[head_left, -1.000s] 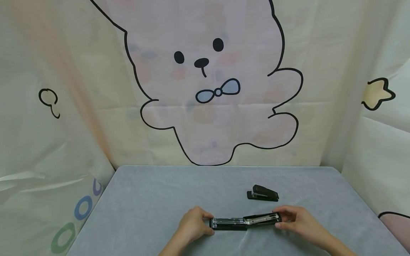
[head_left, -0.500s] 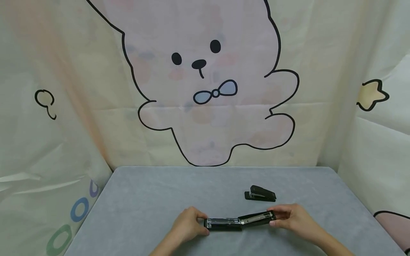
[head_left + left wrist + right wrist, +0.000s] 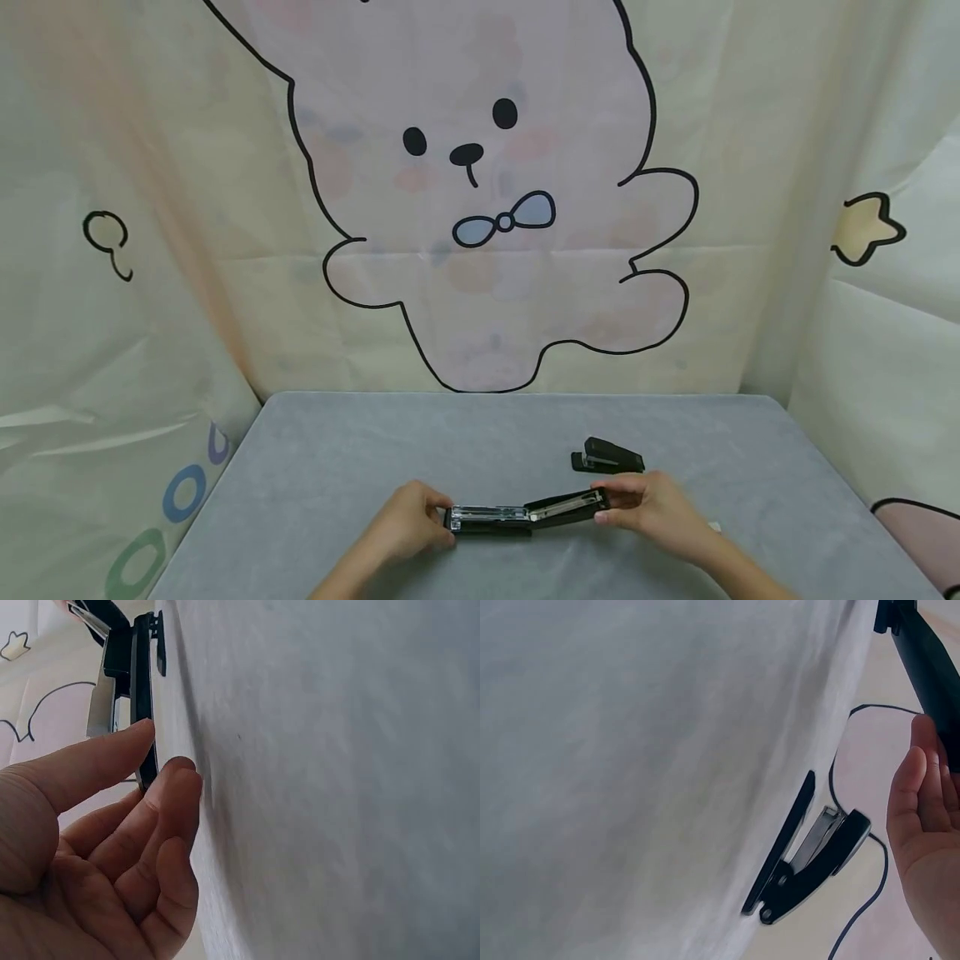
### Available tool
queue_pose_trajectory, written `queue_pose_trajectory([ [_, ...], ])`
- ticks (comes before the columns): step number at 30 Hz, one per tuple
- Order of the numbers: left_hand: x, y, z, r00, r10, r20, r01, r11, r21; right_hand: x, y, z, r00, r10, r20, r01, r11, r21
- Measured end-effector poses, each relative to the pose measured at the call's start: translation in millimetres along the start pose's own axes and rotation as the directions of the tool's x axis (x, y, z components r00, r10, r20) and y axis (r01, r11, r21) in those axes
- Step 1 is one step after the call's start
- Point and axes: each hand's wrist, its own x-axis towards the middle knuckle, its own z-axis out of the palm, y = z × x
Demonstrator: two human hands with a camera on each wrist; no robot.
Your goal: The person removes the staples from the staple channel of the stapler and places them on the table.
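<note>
A black stapler [image 3: 491,527] is unfolded nearly flat in front of me, its metal magazine showing on the left part and its top arm swung out to the right. My left hand [image 3: 408,523] pinches the left end between thumb and fingers; in the left wrist view the stapler's dark edge [image 3: 141,682] runs up from the fingertips. On the other side, my right hand [image 3: 660,515] pinches the far end of the arm, which slants slightly upward. From the right wrist view, the arm's dark outer face [image 3: 926,667] shows above the fingers.
A second black stapler [image 3: 611,456] stands on the grey cloth-covered table [image 3: 360,450] just behind the right hand. Near the right wrist lies a small whitish bit [image 3: 715,527]. Printed curtains [image 3: 487,275] enclose the table's back and sides.
Both hands have shifted left together with the unfolded stapler, and its right arm tilts up a little more. The whitish bit now shows beside the right wrist. The second stapler stays put.
</note>
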Motion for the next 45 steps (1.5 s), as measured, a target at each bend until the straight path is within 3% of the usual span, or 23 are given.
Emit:
queue_pose_trajectory([
  [12,-12.9,-13.1,-20.4,0.996,0.048,-0.076,-0.052,0.997,-0.050,19.1,-14.6,20.3,0.999,-0.036,0.006,0.036,0.999,0.004],
  [18,-17.3,-16.3,-35.9,0.993,0.003,-0.117,-0.005,1.000,-0.021,33.2,-24.5,34.8,0.999,-0.035,0.020,0.033,0.997,0.074],
  [25,-20.6,-22.5,-53.0,0.984,-0.061,-0.168,0.062,0.998,0.000,50.8,-32.6,53.8,0.999,-0.050,0.005,0.049,0.997,0.053],
  [32,-19.5,-30.3,-66.7,0.974,-0.079,-0.211,0.084,0.996,0.016,64.5,-37.2,68.5,0.999,-0.038,-0.005,0.038,0.994,0.101],
  [45,-21.8,-41.3,-86.9,0.946,-0.125,-0.298,0.140,0.990,0.031,89.0,-44.3,95.9,0.996,-0.087,-0.013,0.088,0.996,0.017],
])
